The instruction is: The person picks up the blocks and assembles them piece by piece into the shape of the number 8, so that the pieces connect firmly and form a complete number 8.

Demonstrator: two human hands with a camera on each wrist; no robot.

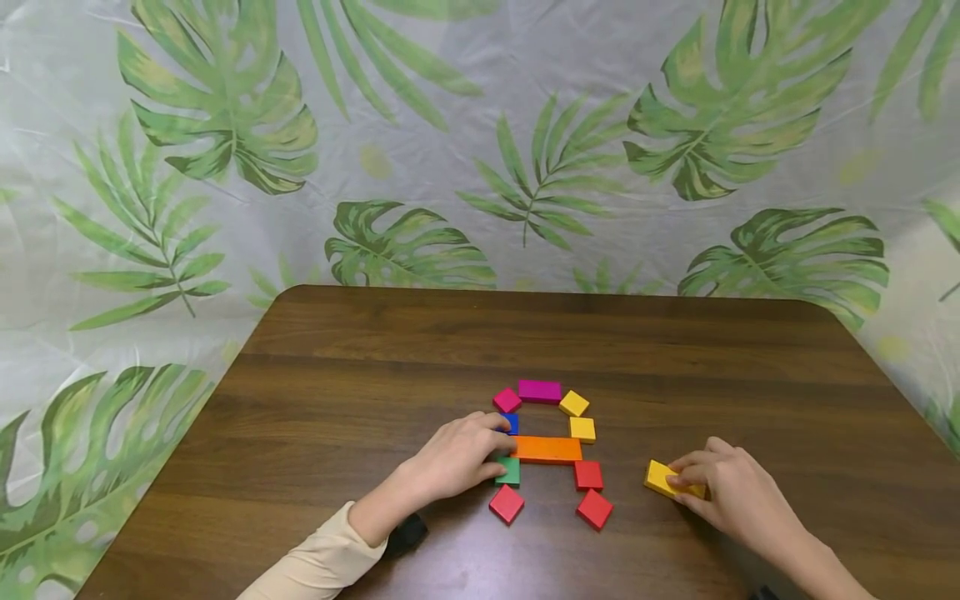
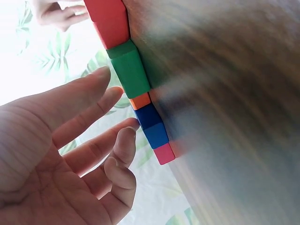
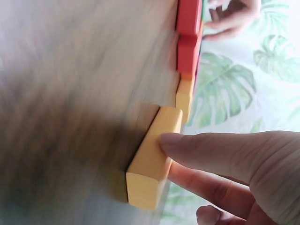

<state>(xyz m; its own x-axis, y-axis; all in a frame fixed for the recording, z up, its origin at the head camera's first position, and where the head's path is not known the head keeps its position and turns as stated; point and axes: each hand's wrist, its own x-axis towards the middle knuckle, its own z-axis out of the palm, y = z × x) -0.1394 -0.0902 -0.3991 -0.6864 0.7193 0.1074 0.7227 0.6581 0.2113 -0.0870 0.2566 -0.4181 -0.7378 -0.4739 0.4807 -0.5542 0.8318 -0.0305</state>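
Note:
Coloured wooden blocks lie in a ring-and-legs outline on the table. My left hand [image 1: 459,457] rests at its left side, thumb by the green block [image 1: 508,472], fingertips over the left end of the long orange block [image 1: 547,450] and at the blue block [image 1: 513,423]. Its fingers look relaxed in the left wrist view, grasping nothing. To the right of the outline, my right hand [image 1: 731,487] pinches a long yellow block [image 3: 157,145] that lies on the tabletop. The thumb presses its near side; the fingers on the far side are partly hidden.
A purple block [image 1: 540,392] and a pink block [image 1: 507,401] top the outline. Yellow blocks [image 1: 574,404] follow on the right, red blocks [image 1: 595,509] below. Behind the brown table [image 1: 360,333] hangs a leaf-patterned cloth [image 1: 420,167].

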